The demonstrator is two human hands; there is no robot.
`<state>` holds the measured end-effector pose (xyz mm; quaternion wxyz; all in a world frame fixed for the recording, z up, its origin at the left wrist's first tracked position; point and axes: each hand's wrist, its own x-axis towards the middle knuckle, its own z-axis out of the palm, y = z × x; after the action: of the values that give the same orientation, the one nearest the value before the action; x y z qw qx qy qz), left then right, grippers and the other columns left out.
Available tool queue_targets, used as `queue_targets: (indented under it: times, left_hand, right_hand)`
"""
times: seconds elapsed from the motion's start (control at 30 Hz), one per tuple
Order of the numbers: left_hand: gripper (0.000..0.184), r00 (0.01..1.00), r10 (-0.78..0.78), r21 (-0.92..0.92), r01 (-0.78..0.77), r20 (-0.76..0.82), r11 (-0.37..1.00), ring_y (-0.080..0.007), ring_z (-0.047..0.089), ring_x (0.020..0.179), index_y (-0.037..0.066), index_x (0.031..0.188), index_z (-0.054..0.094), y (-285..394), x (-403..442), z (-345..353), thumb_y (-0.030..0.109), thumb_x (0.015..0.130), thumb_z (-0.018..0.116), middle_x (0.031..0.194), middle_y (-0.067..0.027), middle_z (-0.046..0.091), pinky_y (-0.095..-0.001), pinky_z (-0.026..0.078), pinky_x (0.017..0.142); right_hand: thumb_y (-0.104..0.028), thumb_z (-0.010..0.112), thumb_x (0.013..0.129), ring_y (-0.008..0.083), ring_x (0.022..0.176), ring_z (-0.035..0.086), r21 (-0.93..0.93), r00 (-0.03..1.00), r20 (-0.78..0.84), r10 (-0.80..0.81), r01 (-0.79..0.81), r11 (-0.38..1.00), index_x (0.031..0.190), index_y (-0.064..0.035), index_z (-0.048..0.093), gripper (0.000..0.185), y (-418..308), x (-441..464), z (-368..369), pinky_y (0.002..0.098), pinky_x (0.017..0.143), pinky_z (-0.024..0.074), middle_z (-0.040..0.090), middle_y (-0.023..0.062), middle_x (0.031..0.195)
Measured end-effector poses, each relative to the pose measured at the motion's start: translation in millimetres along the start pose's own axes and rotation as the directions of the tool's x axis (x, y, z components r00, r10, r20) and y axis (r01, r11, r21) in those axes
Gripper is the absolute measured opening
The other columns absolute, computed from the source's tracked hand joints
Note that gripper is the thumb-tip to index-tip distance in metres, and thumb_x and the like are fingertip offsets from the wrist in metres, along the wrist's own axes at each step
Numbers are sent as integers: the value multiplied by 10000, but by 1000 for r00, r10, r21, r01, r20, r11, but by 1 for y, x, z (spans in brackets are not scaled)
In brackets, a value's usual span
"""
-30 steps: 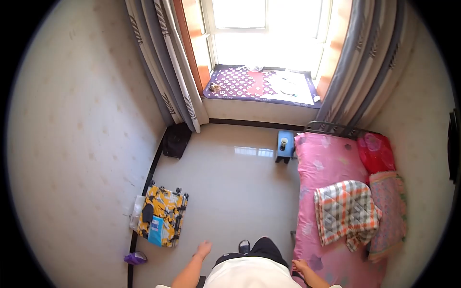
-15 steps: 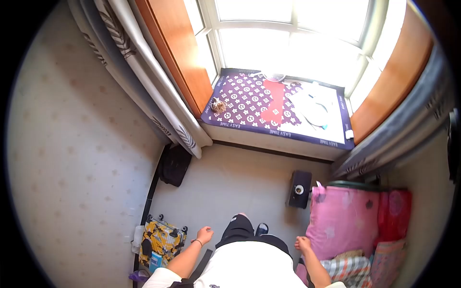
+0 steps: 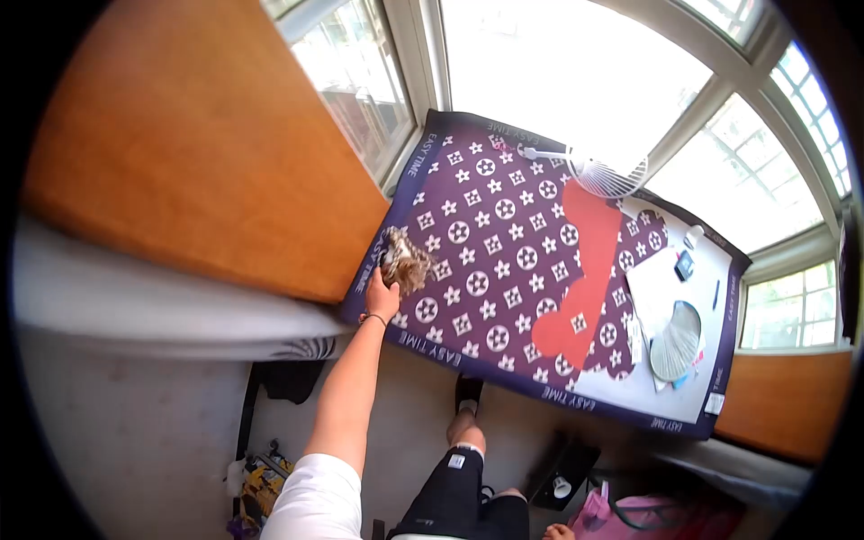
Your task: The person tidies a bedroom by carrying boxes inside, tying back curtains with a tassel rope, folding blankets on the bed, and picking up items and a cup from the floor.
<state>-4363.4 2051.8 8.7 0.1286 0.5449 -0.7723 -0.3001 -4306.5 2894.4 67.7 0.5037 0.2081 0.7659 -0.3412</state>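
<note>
My left hand (image 3: 382, 299) reaches out to the left end of the window sill, its fingers closed on the near side of a brown and white furry bundle (image 3: 407, 263). The bundle rests on the purple patterned mat (image 3: 477, 261) that covers the sill. Only the fingertips of my right hand (image 3: 559, 533) show at the bottom edge, beside the pink bed; whether they hold anything is hidden.
On the mat's right part lie a round fan (image 3: 677, 342), papers and a small dark box (image 3: 684, 265). A white fan (image 3: 610, 173) leans by the window. Below are a black stool (image 3: 563, 470), the pink bed (image 3: 630, 515) and a yellow suitcase (image 3: 263, 484).
The view has moved up close to the window sill. My left hand has stretched forward and taken hold of the furry bundle. My right hand has dropped mostly out of view.
</note>
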Motion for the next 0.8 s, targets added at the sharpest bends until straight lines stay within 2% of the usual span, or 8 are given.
queue_targets:
  times: [0.07, 0.23, 0.33, 0.4, 0.47, 0.6, 0.67, 0.8]
  left_hand:
    - [676, 997, -68, 66, 65, 39, 996, -364, 438, 1317, -13, 1440, 370, 3, 40, 25, 224, 869, 644, 1401, -245, 469, -422, 365, 1088]
    - [217, 961, -276, 400, 248, 15, 883, -398, 681, 796, 33, 1011, 588, -12, 56, 44, 215, 893, 573, 868, -197, 696, -469, 534, 733]
    - [211, 982, -169, -144, 180, 83, 973, -332, 670, 705, 22, 880, 621, -1, 27, 11, 223, 892, 559, 772, -182, 679, -425, 504, 640]
    - [201, 960, -254, -519, 278, 119, 808, -83, 490, 528, 43, 856, 657, 41, -12, -33, 204, 941, 574, 582, 2, 524, -269, 399, 522]
    - [216, 947, -265, -804, 299, 182, 514, -42, 422, 517, 34, 912, 684, 82, -45, -80, 202, 983, 569, 585, 55, 468, -230, 361, 511]
    - [238, 959, -153, -628, 273, 240, 728, -68, 473, 541, 20, 1034, 705, 155, -132, -198, 219, 982, 584, 588, 13, 500, -259, 395, 522]
    - [230, 966, 254, -287, -258, -51, 923, -164, 542, 547, 24, 1021, 707, 198, -172, -257, 221, 949, 611, 599, -77, 534, -327, 437, 544]
    - [144, 836, 547, 46, -548, 44, 835, -334, 575, 638, 30, 871, 687, 263, -265, -381, 165, 892, 638, 689, -134, 572, -389, 450, 565]
  right_hand:
    - [-245, 640, 945, 114, 654, 623, 110, 999, 8, 34, -35, 993, 1116, -61, 625, 252, -42, -5, 21, 241, 490, 440, 643, 39, 844]
    - [-223, 619, 962, 121, 760, 636, 257, 994, 60, 89, -101, 961, 1203, -50, 586, 298, -139, -32, 54, 225, 586, 479, 643, 30, 918]
    - [-205, 625, 960, 113, 750, 617, 228, 998, 56, -8, -5, 974, 1218, -47, 584, 305, -187, -42, 67, 231, 604, 471, 643, 25, 923]
    - [-162, 585, 938, 200, 681, 677, 191, 997, 40, 67, -73, 979, 1111, -10, 612, 233, -190, -11, 64, 324, 580, 557, 682, 116, 867]
    - [-149, 612, 920, 154, 664, 646, 262, 997, 43, -65, 51, 964, 1059, 35, 619, 231, -239, -25, 76, 272, 544, 510, 667, 110, 840]
    - [-239, 666, 888, 205, 871, 689, -160, 875, 103, -473, 484, 860, 1114, 38, 655, 357, -314, -37, 101, 321, 790, 547, 708, 148, 973]
    - [-264, 676, 881, 238, 963, 695, -189, 778, 179, -603, 628, 755, 1167, 2, 646, 391, -381, -86, 125, 346, 849, 535, 713, 175, 1022]
    - [-186, 711, 848, 282, 911, 682, -14, 339, 351, -873, 934, 357, 1199, 5, 615, 410, -449, -172, 176, 354, 832, 533, 683, 139, 990]
